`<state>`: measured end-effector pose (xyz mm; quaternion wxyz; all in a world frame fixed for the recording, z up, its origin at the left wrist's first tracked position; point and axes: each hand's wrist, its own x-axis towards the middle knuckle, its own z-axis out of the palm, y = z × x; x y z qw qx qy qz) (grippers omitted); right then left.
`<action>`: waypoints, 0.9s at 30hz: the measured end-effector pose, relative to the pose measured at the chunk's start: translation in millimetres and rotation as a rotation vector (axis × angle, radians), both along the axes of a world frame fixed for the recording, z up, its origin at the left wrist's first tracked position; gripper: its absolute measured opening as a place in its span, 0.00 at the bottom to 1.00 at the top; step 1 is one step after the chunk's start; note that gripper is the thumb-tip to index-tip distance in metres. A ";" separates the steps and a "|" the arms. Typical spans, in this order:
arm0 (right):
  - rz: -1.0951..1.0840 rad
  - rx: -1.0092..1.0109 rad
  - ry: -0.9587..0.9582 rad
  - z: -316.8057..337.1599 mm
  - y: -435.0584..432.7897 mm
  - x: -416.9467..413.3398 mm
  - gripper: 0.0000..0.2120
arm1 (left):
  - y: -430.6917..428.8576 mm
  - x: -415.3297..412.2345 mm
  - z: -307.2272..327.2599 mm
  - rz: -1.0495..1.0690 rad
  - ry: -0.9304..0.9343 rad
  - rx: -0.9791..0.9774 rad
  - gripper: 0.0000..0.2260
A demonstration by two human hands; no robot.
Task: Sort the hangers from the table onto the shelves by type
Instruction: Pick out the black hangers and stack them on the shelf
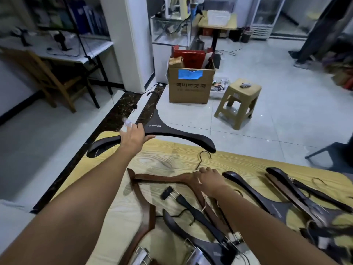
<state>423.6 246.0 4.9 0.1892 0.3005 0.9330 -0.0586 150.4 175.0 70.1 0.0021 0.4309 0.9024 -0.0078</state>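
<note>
Table (pixel 172 161), yellow wood grain, fills the near right of the head view, and your sorting pile is spread across it. White desk (pixel 57 48) sits far left with a wooden chair (pixel 51 81) tucked under its near side. A cardboard box (pixel 191 87) with a blue patch stands on the tiled floor past the table, and a tan plastic stool (pixel 238 104) is just right of it. On the table's right side several dark hangers (pixel 277 203) lie overlapped, partly blurred. More dark ones with metal clips (pixel 200 217) are crossed in the near middle, between your forearms. You hold one black hanger (pixel 172 129) lifted over the table's far left edge. It is roughly level with its hook pointing away from you, pale lettering shows on its neck, and its right tip hangs above the tabletop. Your left hand (pixel 133 137) grips that hanger's left arm close to the neck, fingers over the top and thumb underneath. A red-brown hanger (pixel 162 177) lies flat in the table's middle with a thin wire hook (pixel 204 157) pointing to the far side. A second red-brown hanger (pixel 145 217) crosses under its left end and runs toward you. Your right hand (pixel 210 180) is down on the first red-brown hanger's neck, fingers curled over it just below the hook. The hanger rests on the table.
</note>
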 end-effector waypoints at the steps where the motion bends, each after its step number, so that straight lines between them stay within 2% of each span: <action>1: -0.042 0.007 0.000 1.6 0.4 12.3 0.21 | 1.1 10.9 -0.2 -0.019 -0.014 0.014 0.30; 9: -0.294 0.008 0.025 -4.3 -1.0 118.7 0.22 | 6.9 99.5 -5.0 -0.057 -0.106 0.011 0.28; 17: -0.470 0.008 0.032 -16.1 7.8 231.8 0.21 | 12.8 185.4 -16.9 -0.207 -0.072 -0.012 0.25; 21: -0.468 -0.012 0.041 -22.3 12.9 266.4 0.24 | 15.8 216.5 -15.7 -0.216 -0.083 -0.046 0.24; 27: -0.308 0.033 0.082 -27.1 5.3 275.7 0.22 | 8.6 244.2 -13.7 -0.189 -0.064 -0.076 0.23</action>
